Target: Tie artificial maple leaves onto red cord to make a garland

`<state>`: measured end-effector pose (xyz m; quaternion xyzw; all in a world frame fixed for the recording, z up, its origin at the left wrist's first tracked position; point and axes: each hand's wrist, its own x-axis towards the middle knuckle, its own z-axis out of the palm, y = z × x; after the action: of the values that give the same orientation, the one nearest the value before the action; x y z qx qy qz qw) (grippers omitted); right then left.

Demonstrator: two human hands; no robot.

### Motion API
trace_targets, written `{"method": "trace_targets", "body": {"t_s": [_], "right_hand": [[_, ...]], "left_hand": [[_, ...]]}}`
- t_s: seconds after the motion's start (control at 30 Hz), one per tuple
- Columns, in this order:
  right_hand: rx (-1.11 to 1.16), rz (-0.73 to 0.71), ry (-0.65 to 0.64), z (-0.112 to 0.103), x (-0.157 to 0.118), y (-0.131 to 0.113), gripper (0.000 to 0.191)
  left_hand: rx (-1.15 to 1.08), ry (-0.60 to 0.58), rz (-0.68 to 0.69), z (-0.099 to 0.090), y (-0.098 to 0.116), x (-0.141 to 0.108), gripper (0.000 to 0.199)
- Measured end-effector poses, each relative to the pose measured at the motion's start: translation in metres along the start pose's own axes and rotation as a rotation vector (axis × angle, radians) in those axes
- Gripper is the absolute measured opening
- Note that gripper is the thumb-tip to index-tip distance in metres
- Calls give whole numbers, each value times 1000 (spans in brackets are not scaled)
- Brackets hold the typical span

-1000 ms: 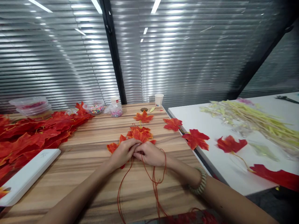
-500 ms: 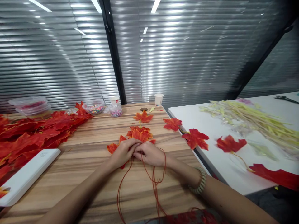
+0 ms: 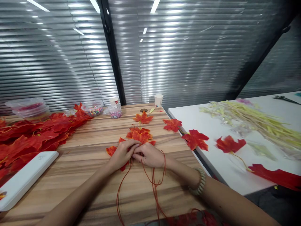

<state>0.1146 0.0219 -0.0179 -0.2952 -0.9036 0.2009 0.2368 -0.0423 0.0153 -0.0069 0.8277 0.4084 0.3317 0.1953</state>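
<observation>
Cord point(image 3: 154, 185), thin and orange-red, runs out from between the person's two hands, above the wooden table point(image 3: 82, 160). Left hand point(image 3: 123, 153) and right hand point(image 3: 150, 154) meet there, fingers closed in a tight pinch on the cord — just how it lies between the fingertips is hidden. One strand hangs in a long curve toward the near edge; others loop beside the right wrist and trail down in a loose bundle.

Just beyond the fingers, partly covered by them, lies a cluster of orange-red leaves point(image 3: 141, 135), with a single leaf point(image 3: 143, 117) farther off and another leaf point(image 3: 111, 150) beside the left hand. A coiled bracelet point(image 3: 201, 182) circles the right forearm.

On the left of the table spreads a heap of red leaves point(image 3: 42, 135), a white slab point(image 3: 28, 179) next to it. Behind stand stacked clear tubs point(image 3: 30, 108), a bowl of coloured beads point(image 3: 94, 109), a small bead tub point(image 3: 115, 112) and two paper cups, one behind that tub and one point(image 3: 158, 100) near the corner.

To the right, a string of red leaves point(image 3: 195, 139) reaches onto a white table point(image 3: 221, 169) — pale yellow-green stems point(image 3: 261, 121) lie there too.
</observation>
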Motion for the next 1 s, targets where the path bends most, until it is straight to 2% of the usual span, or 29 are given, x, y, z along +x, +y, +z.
{"method": "trace_targets", "body": {"t_s": [1.0], "right_hand": [[-31,-8,-11,-1,0,0,20]], "left_hand": [[-20,-22,-28,-1,5,2,19]]}}
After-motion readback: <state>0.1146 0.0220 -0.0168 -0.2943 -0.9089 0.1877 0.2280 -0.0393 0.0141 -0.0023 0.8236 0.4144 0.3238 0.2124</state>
